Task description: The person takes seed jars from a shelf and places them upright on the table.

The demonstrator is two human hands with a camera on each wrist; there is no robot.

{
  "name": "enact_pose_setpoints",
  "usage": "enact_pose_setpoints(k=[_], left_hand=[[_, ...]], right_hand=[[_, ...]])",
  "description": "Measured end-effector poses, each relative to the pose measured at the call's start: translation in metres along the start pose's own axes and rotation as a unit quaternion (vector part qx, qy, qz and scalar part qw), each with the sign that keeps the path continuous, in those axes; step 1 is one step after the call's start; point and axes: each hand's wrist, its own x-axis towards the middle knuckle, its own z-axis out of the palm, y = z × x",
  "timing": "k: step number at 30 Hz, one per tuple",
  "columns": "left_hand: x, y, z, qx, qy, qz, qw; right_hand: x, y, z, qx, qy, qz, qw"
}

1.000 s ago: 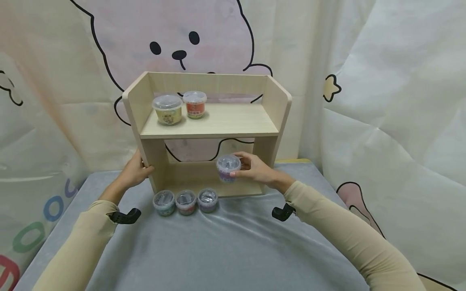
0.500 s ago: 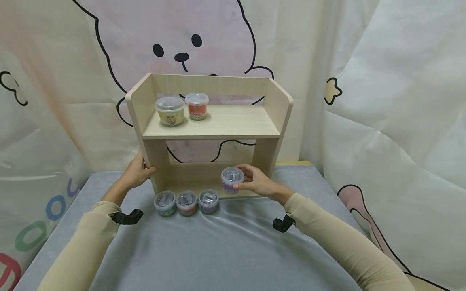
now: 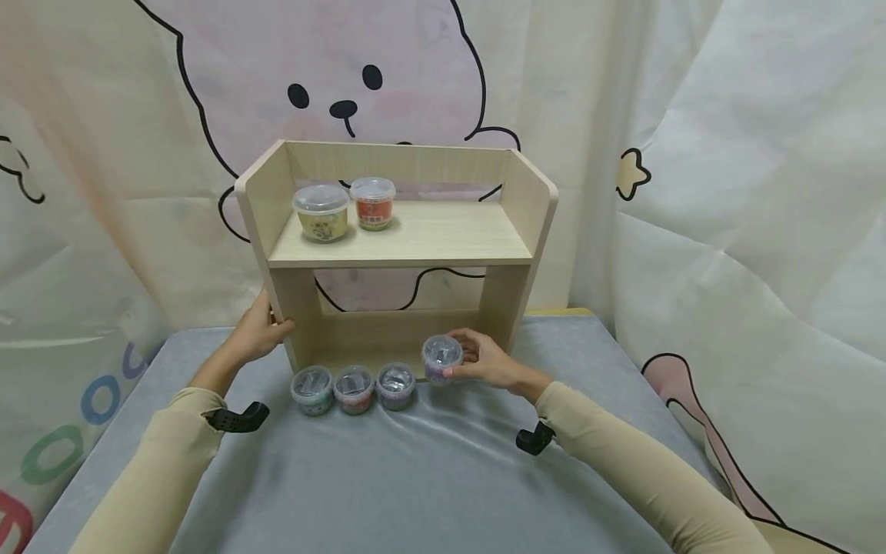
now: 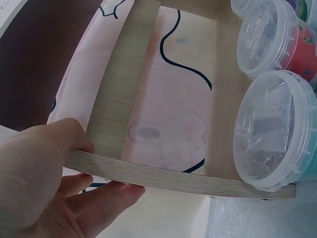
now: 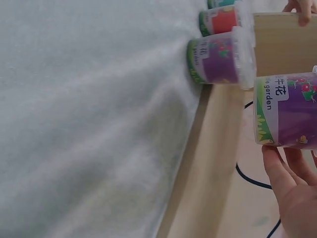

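Observation:
My left hand (image 3: 254, 332) grips the left side panel of a small two-tier wooden shelf (image 3: 443, 235); in the left wrist view the thumb and fingers (image 4: 106, 201) lie on opposite sides of the board. My right hand (image 3: 490, 362) holds a small clear-lidded tub (image 3: 441, 360) by its side, and the right wrist view shows its purple flower-printed label (image 5: 297, 111). The held tub is just right of a row of three similar tubs: teal (image 3: 312, 391), red (image 3: 354, 390) and purple (image 3: 395, 386). These stand on the cloth along the shelf's front edge.
On the upper tier, towards the left, stand a wide yellow-labelled tub (image 3: 321, 213) and a narrower red-labelled one (image 3: 372, 204). Grey-blue cloth (image 3: 415, 477) covers the table. A printed curtain (image 3: 554, 77) hangs behind the shelf.
My right hand has lowered the purple tub from in front of the lower compartment to about the level of the row. My left hand has stayed on the shelf's side.

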Motion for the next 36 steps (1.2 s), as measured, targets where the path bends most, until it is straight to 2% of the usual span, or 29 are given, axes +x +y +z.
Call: enact_pose_setpoints(k=[10, 18, 27, 36], left_hand=[[0.001, 0.0, 0.0, 0.008, 0.003, 0.014, 0.9999], [0.001, -0.001, 0.0, 0.003, 0.004, 0.023, 0.9997], [0.001, -0.001, 0.001, 0.005, 0.005, 0.023, 0.9997], [-0.002, -0.001, 0.003, 0.014, 0.017, 0.025, 0.9994]], right_hand=[[0.001, 0.022, 0.008, 0.009, 0.001, 0.001, 1.0], [0.006, 0.041, 0.015, 0.029, -0.03, 0.0, 0.9991], [0.01, 0.054, 0.02, 0.012, -0.054, 0.011, 0.9984], [0.014, 0.059, 0.02, -0.029, -0.051, 0.011, 0.9982]])
